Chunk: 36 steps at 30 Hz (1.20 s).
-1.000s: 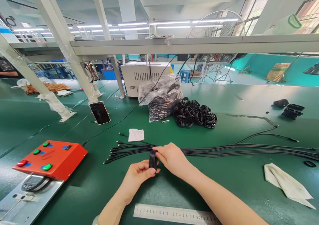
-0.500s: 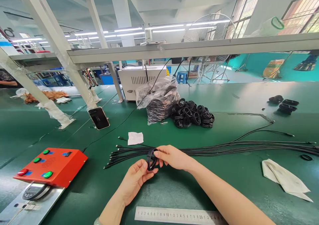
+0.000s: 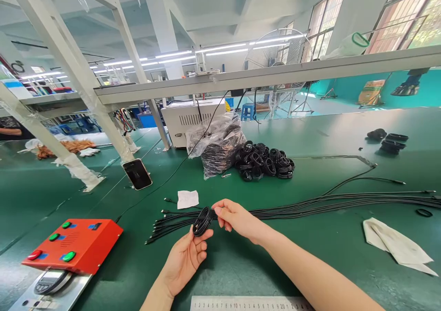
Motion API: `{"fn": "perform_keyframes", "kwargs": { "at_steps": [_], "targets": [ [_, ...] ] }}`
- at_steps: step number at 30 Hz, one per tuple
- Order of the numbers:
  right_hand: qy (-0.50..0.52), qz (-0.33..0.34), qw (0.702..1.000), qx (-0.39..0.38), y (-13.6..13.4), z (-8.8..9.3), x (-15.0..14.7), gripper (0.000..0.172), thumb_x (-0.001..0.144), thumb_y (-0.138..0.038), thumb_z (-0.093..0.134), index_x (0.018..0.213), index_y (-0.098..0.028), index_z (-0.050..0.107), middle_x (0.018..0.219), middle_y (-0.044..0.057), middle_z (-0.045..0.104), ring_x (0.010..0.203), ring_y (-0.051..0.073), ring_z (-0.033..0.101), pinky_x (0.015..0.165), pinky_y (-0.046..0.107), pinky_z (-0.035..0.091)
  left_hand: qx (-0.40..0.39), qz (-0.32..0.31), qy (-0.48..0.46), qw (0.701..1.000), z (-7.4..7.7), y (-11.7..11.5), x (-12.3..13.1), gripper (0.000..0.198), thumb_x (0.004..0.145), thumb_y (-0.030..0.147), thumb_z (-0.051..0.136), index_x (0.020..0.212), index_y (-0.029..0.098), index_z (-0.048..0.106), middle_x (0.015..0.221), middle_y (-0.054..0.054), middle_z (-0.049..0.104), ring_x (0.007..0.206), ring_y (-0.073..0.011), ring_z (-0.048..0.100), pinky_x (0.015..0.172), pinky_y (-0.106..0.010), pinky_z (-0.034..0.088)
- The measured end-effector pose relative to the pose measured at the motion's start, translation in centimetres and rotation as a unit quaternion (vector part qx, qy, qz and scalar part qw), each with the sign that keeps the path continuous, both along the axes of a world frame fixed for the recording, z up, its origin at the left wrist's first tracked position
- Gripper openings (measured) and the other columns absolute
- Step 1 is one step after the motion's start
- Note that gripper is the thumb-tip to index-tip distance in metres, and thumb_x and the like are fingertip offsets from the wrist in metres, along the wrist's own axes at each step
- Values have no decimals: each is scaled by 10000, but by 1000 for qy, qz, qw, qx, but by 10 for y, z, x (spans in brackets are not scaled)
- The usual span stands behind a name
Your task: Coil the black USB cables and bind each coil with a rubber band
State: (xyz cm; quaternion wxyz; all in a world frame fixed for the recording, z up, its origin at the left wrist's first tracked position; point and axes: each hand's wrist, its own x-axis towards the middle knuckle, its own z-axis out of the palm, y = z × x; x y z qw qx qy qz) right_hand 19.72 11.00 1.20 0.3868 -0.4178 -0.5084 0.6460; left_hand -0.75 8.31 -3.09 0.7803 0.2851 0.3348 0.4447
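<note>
A small coil of black cable [image 3: 203, 221] is pinched between the thumb and fingers of my left hand [image 3: 184, 258], tilted over the worktable. My right hand [image 3: 236, 219] has its fingers curled in at the coil's right edge, in a closed grip there; the exact contact is partly hidden. Behind the coil, a bundle of straight black cables [image 3: 289, 211] runs across the green table, its plug ends [image 3: 155, 230] fanned out to the left. Below my hands lies a metal ruler [image 3: 237, 303], cut off by the bottom of the view.
Several coiled cables [image 3: 265, 161] form a pile beside a plastic bag [image 3: 220, 150]. On the left stand a red button box [image 3: 74, 246] and a phone [image 3: 137, 174] against a frame post. A paper slip [image 3: 188, 199], a white cloth [image 3: 394, 246] and a black ring [image 3: 423, 212] also lie there.
The coil has turned to show its flat side and shifted slightly left in my left hand. My right hand has drawn back to its edge. The view has tilted up a little.
</note>
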Motion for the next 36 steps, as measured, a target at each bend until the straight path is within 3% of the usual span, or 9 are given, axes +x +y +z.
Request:
{"fn": "perform_keyframes", "kwargs": {
  "at_steps": [6,10,13,17,21,26,30,33,36],
  "targets": [
    [52,30,996,-59,-2,-4,-3,360,779,-508,674,766,-180,526,620,-65,498,472,49,362,553,229,381,0,-27,11,1000,1,-4,3,158,852,298,657,909,161,713,839,-76,775,605,-111,668,576,-203,552],
    [80,48,992,-85,-2,-2,-3,440,708,-566,715,719,-181,502,605,-71,473,463,41,314,553,231,391,2,-42,33,999,1,-5,6,208,852,309,654,966,145,710,901,-118,772,657,-145,692,603,-234,552],
    [82,47,992,-84,-3,-2,-4,483,673,-594,731,682,-185,474,584,-77,467,460,39,309,555,225,383,5,-41,53,998,1,-3,9,258,847,319,659,1020,133,702,1011,-149,757,806,-204,720,689,-278,565],
    [64,43,995,-69,-6,-7,-10,497,677,-617,718,656,-185,472,551,-77,470,461,48,330,552,224,369,29,-16,79,996,2,-2,15,470,820,409,676,1239,212,595,1137,-129,717,1001,-260,689,806,-330,548],
    [34,62,996,-47,-9,-12,-15,450,702,-574,721,643,-173,525,537,-59,491,502,74,409,525,217,324,109,29,156,981,4,-7,21,876,663,275,830,1407,374,377,1142,-57,687,915,-224,705,814,-326,538],
    [-95,144,983,68,-6,-3,-2,331,726,-469,732,660,-172,601,604,-48,561,570,91,440,558,217,330,130,45,217,966,5,-8,22,717,657,316,817,1303,327,505,1119,-64,663,775,-198,711,714,-316,557],
    [-133,127,980,76,-5,5,3,328,747,-435,688,603,-173,551,571,-52,509,515,80,361,520,218,310,129,-36,238,962,9,-11,21,652,662,254,805,1265,252,559,937,-56,700,680,-171,686,631,-286,540],
    [-135,62,988,49,-1,2,1,334,811,-373,547,560,-196,415,513,-64,398,471,81,325,508,224,326,147,-108,207,961,15,-17,19,658,629,154,818,1246,222,600,1044,-100,713,864,-216,694,800,-332,533],
    [-174,22,982,64,8,-2,3,320,858,-335,421,581,-219,312,506,-82,301,452,85,267,508,227,333,145,-139,163,966,18,-19,16,829,620,130,828,1361,286,490,1155,-113,697,998,-256,680,921,-397,487]
  ]
}}
